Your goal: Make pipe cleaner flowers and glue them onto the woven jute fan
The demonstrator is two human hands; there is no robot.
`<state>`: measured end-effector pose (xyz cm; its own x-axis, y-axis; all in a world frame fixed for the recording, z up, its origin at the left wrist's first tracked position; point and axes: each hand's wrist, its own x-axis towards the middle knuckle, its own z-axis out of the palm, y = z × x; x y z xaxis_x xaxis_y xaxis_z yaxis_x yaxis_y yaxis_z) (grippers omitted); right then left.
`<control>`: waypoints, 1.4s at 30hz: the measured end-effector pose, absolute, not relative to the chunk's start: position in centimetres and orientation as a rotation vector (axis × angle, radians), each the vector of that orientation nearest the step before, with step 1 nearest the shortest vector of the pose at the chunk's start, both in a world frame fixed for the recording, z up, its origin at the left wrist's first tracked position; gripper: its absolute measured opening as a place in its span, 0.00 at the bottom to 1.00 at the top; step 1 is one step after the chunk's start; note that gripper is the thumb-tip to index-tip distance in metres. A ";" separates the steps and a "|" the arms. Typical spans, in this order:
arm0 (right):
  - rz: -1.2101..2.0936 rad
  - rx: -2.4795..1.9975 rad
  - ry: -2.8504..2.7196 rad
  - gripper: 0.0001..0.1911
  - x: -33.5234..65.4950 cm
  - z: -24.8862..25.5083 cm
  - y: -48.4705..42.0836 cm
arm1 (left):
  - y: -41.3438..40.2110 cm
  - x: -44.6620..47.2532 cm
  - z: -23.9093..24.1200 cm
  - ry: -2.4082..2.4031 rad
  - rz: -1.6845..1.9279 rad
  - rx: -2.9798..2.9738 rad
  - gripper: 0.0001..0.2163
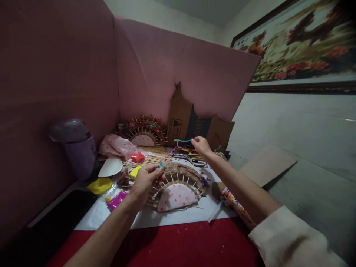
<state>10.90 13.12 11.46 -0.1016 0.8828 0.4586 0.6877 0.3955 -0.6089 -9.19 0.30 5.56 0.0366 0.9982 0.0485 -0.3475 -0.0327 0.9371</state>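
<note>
My left hand (145, 182) pinches a small blue pipe-cleaner shape (160, 165) with several short points, like a flower or star. Farther off, my right hand (201, 145) grips the end of a thin blue pipe cleaner (182, 140), which points left. Below that hand are a heap of coloured pipe cleaners (183, 149) and black scissors (191, 159) with gold-coloured handles. Under my left hand lies a half-round woven twine piece (182, 170) with stick spokes and a dotted cloth centre (178, 197). A dark blue flower (204, 182) sits at its right end.
A similar decorated half-round piece (143, 140) stands at the back, beside torn cardboard (180, 111). Left are a purple bin (79, 155), dotted cloth (118, 145) and yellow, red and magenta packets (116, 200). A floral-patterned roll (236, 205) lies right, near a board (268, 165).
</note>
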 end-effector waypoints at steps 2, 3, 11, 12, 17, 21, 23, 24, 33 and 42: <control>0.374 -1.339 -1.853 0.14 10.8 10.6 9.7 | 0.1 -8.9 5.3 0.822 1.285 0.995 0.12; 0.416 -1.314 -1.877 0.14 10.6 10.1 7.6 | 0.0 -8.7 5.2 0.786 1.255 1.000 0.11; 0.838 -1.068 -1.792 0.10 9.4 7.1 -2.1 | -1.6 -6.5 4.9 0.634 1.137 1.063 0.14; 0.855 -1.060 -1.768 0.10 9.5 6.8 -2.0 | -1.6 -6.4 4.8 0.638 1.142 1.082 0.14; 0.911 -1.002 -1.762 0.09 9.8 5.7 -0.9 | -1.6 -6.3 4.6 0.656 1.126 1.206 0.10; 0.968 -1.007 -1.759 0.10 9.9 5.4 -0.3 | -1.7 -6.4 4.7 0.712 1.090 1.217 0.10; 1.021 -1.001 -1.756 0.11 10.0 5.3 0.0 | -1.7 -6.4 4.8 0.773 1.099 1.229 0.10; 1.050 -0.992 -1.754 0.11 10.0 5.3 0.2 | -1.7 -6.4 4.8 0.804 1.105 1.242 0.10; 1.254 -0.913 -1.607 0.15 9.5 3.9 0.3 | -1.1 -6.8 4.6 0.848 1.064 1.260 0.12; 1.255 -0.920 -1.482 0.13 10.2 3.0 -0.1 | -1.6 -6.2 4.7 0.908 1.012 1.149 0.13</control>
